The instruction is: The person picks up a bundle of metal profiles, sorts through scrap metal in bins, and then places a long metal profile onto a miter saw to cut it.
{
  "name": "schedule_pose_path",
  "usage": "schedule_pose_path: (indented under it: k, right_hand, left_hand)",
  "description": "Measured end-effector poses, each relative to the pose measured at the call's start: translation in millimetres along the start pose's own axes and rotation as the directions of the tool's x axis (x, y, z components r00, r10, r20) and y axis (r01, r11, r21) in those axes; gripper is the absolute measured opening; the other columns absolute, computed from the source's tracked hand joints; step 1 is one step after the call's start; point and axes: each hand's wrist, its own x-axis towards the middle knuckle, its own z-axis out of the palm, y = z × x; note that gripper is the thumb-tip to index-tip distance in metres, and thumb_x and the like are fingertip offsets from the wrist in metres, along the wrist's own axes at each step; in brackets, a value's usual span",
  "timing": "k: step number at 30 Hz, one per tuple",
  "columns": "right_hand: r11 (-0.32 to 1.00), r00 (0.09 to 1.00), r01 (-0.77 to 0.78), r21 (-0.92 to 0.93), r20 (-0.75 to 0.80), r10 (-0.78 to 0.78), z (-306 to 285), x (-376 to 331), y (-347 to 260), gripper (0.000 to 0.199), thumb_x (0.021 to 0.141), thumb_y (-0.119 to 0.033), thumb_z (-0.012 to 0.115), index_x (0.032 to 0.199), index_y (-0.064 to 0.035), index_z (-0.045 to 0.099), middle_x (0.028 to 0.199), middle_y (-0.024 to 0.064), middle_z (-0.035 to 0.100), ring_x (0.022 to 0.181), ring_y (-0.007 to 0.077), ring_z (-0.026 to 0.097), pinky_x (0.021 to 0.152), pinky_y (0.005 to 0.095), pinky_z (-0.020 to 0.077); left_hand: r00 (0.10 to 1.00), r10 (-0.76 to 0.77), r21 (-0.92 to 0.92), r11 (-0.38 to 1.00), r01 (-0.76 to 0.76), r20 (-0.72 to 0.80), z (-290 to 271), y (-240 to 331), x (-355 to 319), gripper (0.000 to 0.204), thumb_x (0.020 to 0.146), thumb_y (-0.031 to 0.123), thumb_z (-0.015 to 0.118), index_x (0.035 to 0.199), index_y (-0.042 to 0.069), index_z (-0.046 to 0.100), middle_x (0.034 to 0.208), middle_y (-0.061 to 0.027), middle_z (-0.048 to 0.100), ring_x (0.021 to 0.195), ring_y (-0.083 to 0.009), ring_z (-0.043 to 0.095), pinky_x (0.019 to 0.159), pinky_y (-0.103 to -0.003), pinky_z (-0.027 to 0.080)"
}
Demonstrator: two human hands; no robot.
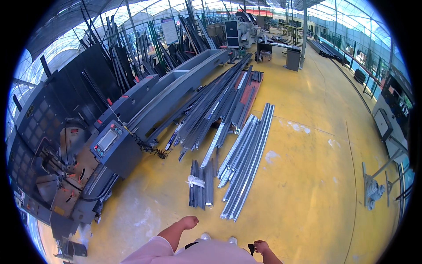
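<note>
- A small black object (251, 249) is sitting at the right hand's fingers, on their left side.
- The right hand (262, 246) is grasping it, fingers bent nearly closed.
- The left hand (189, 222) is hanging with fingers folded inward; whether they are gripping anything, I cannot tell.
- Short dark profiles (201, 194) are lying beyond it.

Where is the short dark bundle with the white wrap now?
Head view, left of centre: the bundle lies on the yellow floor beyond the left hand, left of the long metal strips.
</note>
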Motion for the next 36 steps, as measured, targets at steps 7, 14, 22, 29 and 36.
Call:
schedule_pose_path:
  k: [7,14,22,29,36]
  right_hand:
    - [0.998,0.997,-0.061,0.0,0.053,0.061,-24,-3,11,0.012,0.09,-0.015,0.053,0.096,-0.0069,0.06,0.083,0.0081,0.065,0.065,0.021,0.062,0.056,0.0351,0.0483]
    - [0.96,0.965,-0.007,-0.281,0.251,0.08,-72,11,42,0.009,0.081,-0.01,0.046,0.074,-0.0138,0.042,0.068,0.0016,0.033,0.058,0.0163,0.032,0.045,0.0304,0.0205]
    - [0.986,0.993,-0.114,0.125,-0.016,0.117,-2,-2,11,0.014,0.087,-0.008,0.044,0.077,-0.0115,0.053,0.067,0.0033,0.049,0.051,0.0147,0.042,0.045,0.0277,0.0305]
    - [0.996,1.0,-0.012,-0.092,-0.012,0.011,12,7,2,0.021,0.089,-0.012,0.056,0.108,-0.0045,0.059,0.082,0.0107,0.065,0.059,0.0196,0.061,0.048,0.0307,0.0451]
    - [0.996,0.995,-0.078,-0.046,-0.06,0.075,-1,-3,-13,0.019,0.087,-0.004,0.052,0.105,-0.0041,0.058,0.073,0.0073,0.058,0.05,0.0134,0.05,0.041,0.0261,0.0336]
  left_hand:
    - [0.998,-0.041,-0.035,0.999,0.042,0.039,-12,-5,-20,0.034,0.087,0.026,0.051,0.11,0.007,0.067,0.112,-0.0159,0.066,0.104,-0.0336,0.062,0.091,-0.041,0.048]
    - [1.0,-0.008,0.218,0.976,0.007,0.003,17,-95,-10,0.032,0.085,0.026,0.052,0.104,0.007,0.069,0.109,-0.017,0.066,0.1,-0.0339,0.062,0.088,-0.042,0.049]
    - [0.987,-0.158,-0.034,0.987,0.157,-0.016,42,-98,-50,0.031,0.085,0.025,0.051,0.102,0.007,0.069,0.105,-0.0151,0.067,0.097,-0.032,0.064,0.086,-0.042,0.05]
    - [0.961,-0.273,-0.18,0.948,0.262,-0.04,46,-88,-65,0.035,0.088,0.03,0.047,0.103,0.005,0.067,0.111,-0.0176,0.066,0.101,-0.0356,0.062,0.088,-0.045,0.049]
    - [0.999,-0.054,0.115,0.992,0.053,0.0,91,-121,-76,0.034,0.086,0.029,0.049,0.101,0.004,0.067,0.11,-0.0171,0.065,0.102,-0.0354,0.061,0.089,-0.045,0.049]
